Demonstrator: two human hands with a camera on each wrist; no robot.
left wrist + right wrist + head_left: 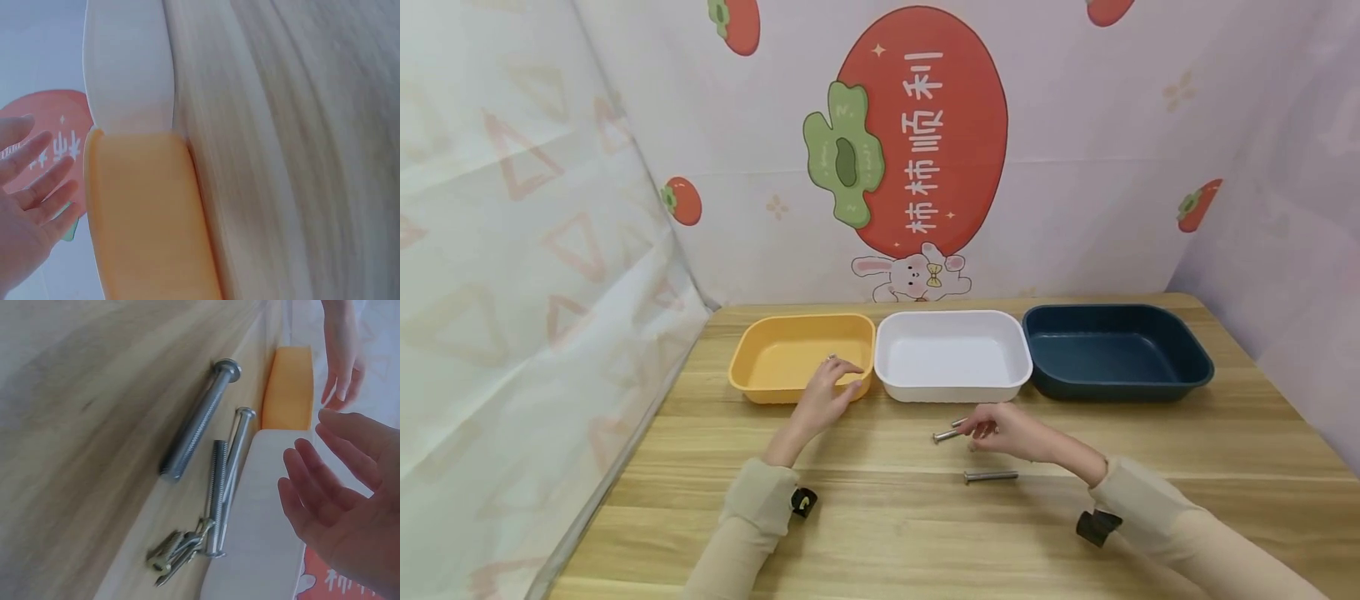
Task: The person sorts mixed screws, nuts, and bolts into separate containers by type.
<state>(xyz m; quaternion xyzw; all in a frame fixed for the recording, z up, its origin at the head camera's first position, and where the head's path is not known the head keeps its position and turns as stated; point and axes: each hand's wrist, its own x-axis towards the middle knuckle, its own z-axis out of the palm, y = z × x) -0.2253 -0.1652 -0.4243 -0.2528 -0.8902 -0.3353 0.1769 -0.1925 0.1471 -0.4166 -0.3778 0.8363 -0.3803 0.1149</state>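
right hand (1011,432): hovering with fingers spread, holding nothing, directly over bolts (220,487) beside white tray (952,387).
bolt axis: lying roughly left-right on table (880,533).
left hand (826,392): fingers relaxed, empty, reaching at yellow tray (760,387); farther from the bolts.

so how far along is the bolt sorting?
Barely started. All three trays look empty: yellow tray, white tray, dark blue tray. The left hand hovers open at the yellow tray's front rim; whether it just dropped something I cannot tell. The right hand reaches over the bolts by the white tray. Another bolt lies on the table, untouched.
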